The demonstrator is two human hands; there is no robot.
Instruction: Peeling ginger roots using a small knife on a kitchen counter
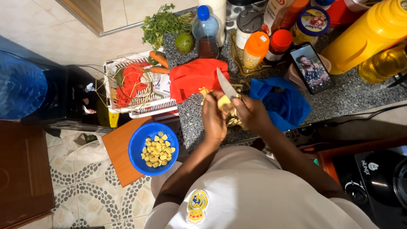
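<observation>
Knife [225, 85] gripped in right hand [253, 112], blade up for peeling | left hand [213, 119] closed around yellow piece [224, 103], steadying it | blue bowl [153, 149] of cut chunks near.

Shiny metal knife [226, 85], speckled stone counter [348, 94]

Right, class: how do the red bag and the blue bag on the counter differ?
The red bag lies left of the knife, the blue bag to its right. The red bag sits clear of both hands; the blue bag lies right beside the right hand. Both are crumpled and rest on the speckled counter.
</observation>
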